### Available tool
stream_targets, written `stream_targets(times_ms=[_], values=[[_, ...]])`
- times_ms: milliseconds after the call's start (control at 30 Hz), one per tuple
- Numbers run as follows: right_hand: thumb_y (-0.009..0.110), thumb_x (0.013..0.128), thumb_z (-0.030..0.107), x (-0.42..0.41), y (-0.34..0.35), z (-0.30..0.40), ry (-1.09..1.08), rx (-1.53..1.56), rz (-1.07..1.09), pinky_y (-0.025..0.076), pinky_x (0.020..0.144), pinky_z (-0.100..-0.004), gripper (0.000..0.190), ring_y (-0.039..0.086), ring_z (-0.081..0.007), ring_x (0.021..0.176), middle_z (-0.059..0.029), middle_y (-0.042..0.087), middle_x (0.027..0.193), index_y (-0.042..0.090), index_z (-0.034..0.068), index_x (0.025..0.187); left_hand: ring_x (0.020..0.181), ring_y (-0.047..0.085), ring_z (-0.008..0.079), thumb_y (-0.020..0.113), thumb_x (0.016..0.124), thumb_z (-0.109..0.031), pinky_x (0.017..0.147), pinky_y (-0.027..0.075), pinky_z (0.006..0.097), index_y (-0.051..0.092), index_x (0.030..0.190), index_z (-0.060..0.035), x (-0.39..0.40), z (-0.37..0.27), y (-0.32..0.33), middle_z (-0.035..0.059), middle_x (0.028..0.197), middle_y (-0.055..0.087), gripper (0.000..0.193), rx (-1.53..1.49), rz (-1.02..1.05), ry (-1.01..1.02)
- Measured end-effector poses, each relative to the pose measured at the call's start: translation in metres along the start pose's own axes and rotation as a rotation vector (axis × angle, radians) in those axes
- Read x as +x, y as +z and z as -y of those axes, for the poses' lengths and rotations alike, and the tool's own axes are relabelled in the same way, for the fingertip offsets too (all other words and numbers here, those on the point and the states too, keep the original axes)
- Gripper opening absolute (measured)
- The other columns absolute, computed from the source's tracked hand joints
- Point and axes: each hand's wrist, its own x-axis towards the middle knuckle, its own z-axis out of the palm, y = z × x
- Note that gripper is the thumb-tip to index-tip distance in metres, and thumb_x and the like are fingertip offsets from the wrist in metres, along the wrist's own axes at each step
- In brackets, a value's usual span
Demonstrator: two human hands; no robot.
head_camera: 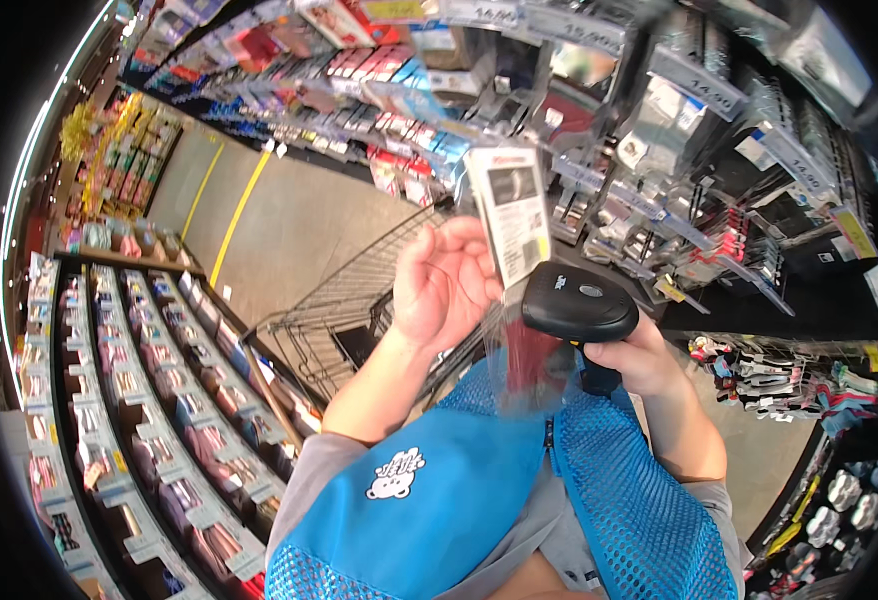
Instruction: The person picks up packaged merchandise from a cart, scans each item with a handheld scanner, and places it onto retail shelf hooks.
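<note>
My left hand is palm up with curled fingers, its fingertips at the left edge of a clear plastic package. I cannot tell whether they grip it. The package has a printed white card at the top and a dark red item, perhaps fabric, in its lower part. It stands tilted in front of my chest. My right hand is shut around the handle of a black handheld barcode scanner. The scanner's head covers part of the package's right side.
A wire shopping cart stands beyond my left arm. Packaged goods hang from hooks with price tags ahead and to the right. Stepped shelves of boxed goods line the left. Socks hang at the right. Yellow lines cross the floor.
</note>
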Motion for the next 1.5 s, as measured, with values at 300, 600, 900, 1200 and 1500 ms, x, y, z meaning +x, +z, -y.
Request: stream_targets(times_ms=[300, 600, 900, 1200, 1500], values=[[0.066, 0.090, 0.009, -0.008, -0.041, 0.003, -0.010, 0.145, 0.138, 0.043, 0.107, -0.0374, 0.056, 0.059, -0.0213, 0.122, -0.0123, 0.064, 0.132, 0.051, -0.003, 0.142, 0.133, 0.052, 0.0368, 0.068, 0.095, -0.041, 0.110, 0.048, 0.0505, 0.035, 0.153, -0.0041, 0.043, 0.043, 0.013, 0.0188, 0.145, 0.052, 0.075, -0.005, 0.077, -0.195], [0.071, 0.089, 0.007, -0.024, -0.066, 0.017, -0.074, -0.017, 0.019, 0.039, 0.110, -0.0354, 0.059, 0.053, -0.0168, 0.127, -0.0079, 0.061, 0.137, 0.050, -0.002, 0.144, 0.105, 0.064, 0.0243, 0.062, 0.100, -0.027, 0.101, 0.053, 0.0450, 0.051, 0.135, -0.0076, 0.089, 0.051, 0.007, 0.0087, 0.110, 0.062, 0.041, -0.209, 0.146, -0.193], [0.074, 0.083, 0.012, -0.036, -0.084, 0.024, -0.094, -0.044, -0.045, 0.041, 0.112, -0.0452, 0.072, 0.057, -0.0297, 0.130, -0.0208, 0.057, 0.143, 0.045, -0.007, 0.146, 0.117, 0.063, 0.0218, 0.059, 0.102, -0.013, 0.104, 0.051, 0.0437, 0.054, 0.126, -0.0054, 0.101, 0.032, 0.010, 0.0085, 0.121, 0.065, 0.026, 0.157, -0.053, 0.082], [0.071, 0.084, 0.004, -0.027, -0.069, 0.033, -0.135, -0.024, -0.166, 0.038, 0.111, -0.0366, 0.061, 0.055, -0.0199, 0.127, -0.0116, 0.060, 0.138, 0.051, -0.005, 0.141, 0.108, 0.065, 0.0175, 0.063, 0.099, -0.007, 0.097, 0.052, 0.0367, 0.054, 0.123, -0.0084, 0.098, 0.013, -0.018, 0.0075, 0.118, 0.067, 0.026, 0.304, -0.242, 0.137], [0.072, 0.086, 0.005, -0.030, -0.077, 0.018, -0.167, -0.074, -0.172, 0.041, 0.107, -0.0349, 0.047, 0.058, -0.0176, 0.119, -0.0102, 0.064, 0.131, 0.060, -0.004, 0.131, 0.104, 0.061, 0.0120, 0.066, 0.096, -0.003, 0.095, 0.046, 0.0270, 0.053, 0.125, -0.0047, 0.145, 0.026, -0.048, 0.0068, 0.111, 0.067, 0.031, 0.743, -0.212, 0.150]])
